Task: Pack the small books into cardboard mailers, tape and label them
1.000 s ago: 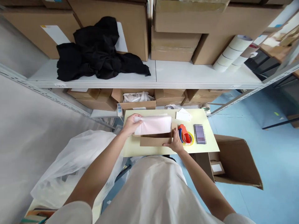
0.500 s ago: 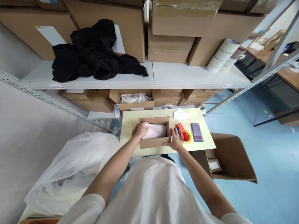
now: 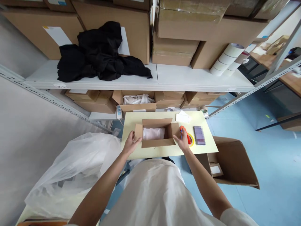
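Observation:
A small cardboard box (image 3: 158, 143) stands on the pale yellow table with its flaps spread. In its left part lies a white wrapped packet (image 3: 153, 133); the right part shows bare cardboard. My left hand (image 3: 131, 143) is open at the box's left flap, thumb and fingers apart, thumb at the flap's near corner. My right hand (image 3: 182, 142) is open at the right flap, its thumb by the cardboard and its fingers over an orange-red tape dispenser (image 3: 188, 138). Beside that dispenser is a yellow-rimmed tape roll (image 3: 192, 141), partly hidden.
The table (image 3: 209, 142) also bears white cards (image 3: 183, 116) and a blurred purple item (image 3: 199, 135). A shelf (image 3: 178, 78) with cartons, black cloth (image 3: 101, 59) and tape rolls (image 3: 227, 59) rises behind. A large open carton (image 3: 237, 163) stands right; plastic sheeting (image 3: 77, 169) lies left.
My left hand has let go of the white packet and moved out to the left flap. The packet now lies flat in the box. My right hand has shifted slightly right.

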Demonstrator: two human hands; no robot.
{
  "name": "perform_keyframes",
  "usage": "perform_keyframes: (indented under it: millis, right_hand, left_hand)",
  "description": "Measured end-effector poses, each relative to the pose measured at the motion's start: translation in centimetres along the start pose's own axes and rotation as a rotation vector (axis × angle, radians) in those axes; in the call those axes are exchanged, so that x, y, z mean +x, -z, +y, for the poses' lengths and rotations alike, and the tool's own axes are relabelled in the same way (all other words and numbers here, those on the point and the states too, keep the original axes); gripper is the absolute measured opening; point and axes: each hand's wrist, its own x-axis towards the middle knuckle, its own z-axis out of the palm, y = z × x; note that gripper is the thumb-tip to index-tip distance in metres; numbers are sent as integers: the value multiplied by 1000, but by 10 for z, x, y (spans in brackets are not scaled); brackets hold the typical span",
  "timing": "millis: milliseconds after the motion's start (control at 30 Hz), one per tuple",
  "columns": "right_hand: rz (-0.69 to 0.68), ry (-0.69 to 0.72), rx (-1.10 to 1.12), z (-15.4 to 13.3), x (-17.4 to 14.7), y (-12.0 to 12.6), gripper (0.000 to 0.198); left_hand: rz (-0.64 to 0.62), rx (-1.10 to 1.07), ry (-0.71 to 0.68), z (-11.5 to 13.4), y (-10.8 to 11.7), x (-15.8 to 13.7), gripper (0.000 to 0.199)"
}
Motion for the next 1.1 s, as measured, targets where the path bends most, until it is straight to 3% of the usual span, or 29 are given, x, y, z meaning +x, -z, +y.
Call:
perform_keyframes:
  millis: [100,167,267,367,433,533,600,700,800,867,967,1033,1100]
  right_hand:
    - [-31,-149,494,-8,5,4,78]
    - [-112,-106,543,-13,5,7,70]
    - [-292,70,305,-14,2,12,55]
    - [-523,299,-41,-12,2,18,61]
    - [-640,373,-247,-12,6,22,74]
    - [-734,380,-437,-16,14,26,84]
    - [-726,378,-430,-20,18,27,71]
    - [-559,302,-292,-22,15,23,37]
    - [-388,209,-245,-18,7,15,32]
    - [-302,143,-234,-16,5,10,38]
    - [-181,91,-247,-19,16,6,70]
    - [-201,147,-305,-27,32,7,96]
    - [-295,197,-371,-36,48,9,110]
  left_hand:
    - [-210,-235,-104,-1,-4,-5,83]
    - [-273,-194,-178,0,-4,-7,92]
    - [-356,143,-329,-2,1,-6,111]
    - [-469,541,-488,-4,6,-1,128]
    - [-508,722,-532,-4,6,5,118]
    - [-489,818,-533,-4,2,15,80]
    - [-466,764,-519,-6,-1,20,60]
    - [-403,582,-473,-10,-6,20,48]
    - [-262,375,-388,-16,-14,16,47]
    - [-131,247,-304,-18,-22,16,52]
    - [52,151,-173,-19,-31,24,66]
    - [101,147,-87,-19,-34,32,74]
    - [78,136,3,-19,-34,37,80]
